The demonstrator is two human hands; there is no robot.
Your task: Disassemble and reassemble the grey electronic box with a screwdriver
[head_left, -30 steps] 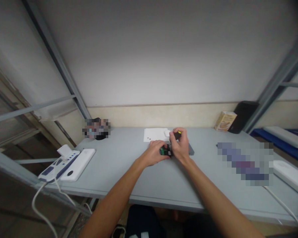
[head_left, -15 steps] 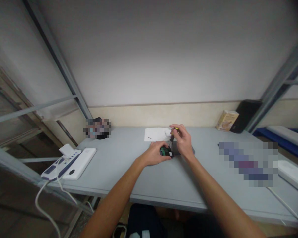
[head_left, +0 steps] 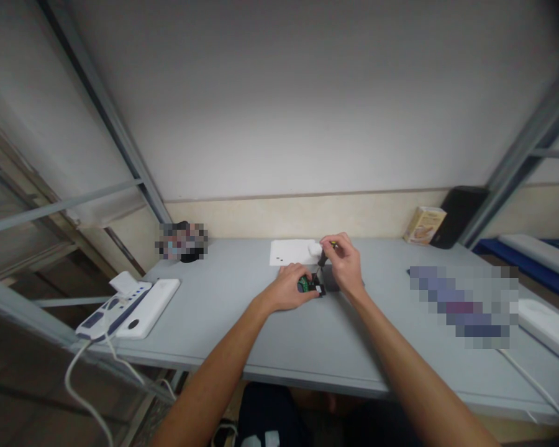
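Observation:
A small black device with a green circuit board lies on the grey desk, gripped between the thumb and fingers of my left hand. My right hand is closed round a screwdriver with a yellow and black handle. Its shaft slants down to the device, and I cannot make out exactly what the tip touches. A dark grey flat piece lies just right of the device, partly under my right hand. Behind my hands is a white sheet with a few tiny dark bits on it.
At the left stand a power strip with cables and a white flat box. A yellow carton and a black case are at the back right. Blurred-out items lie at the right and back left of the desk.
The fingers of my left hand have shifted slightly on the device. My right hand has turned a little with the screwdriver, which stays over the device.

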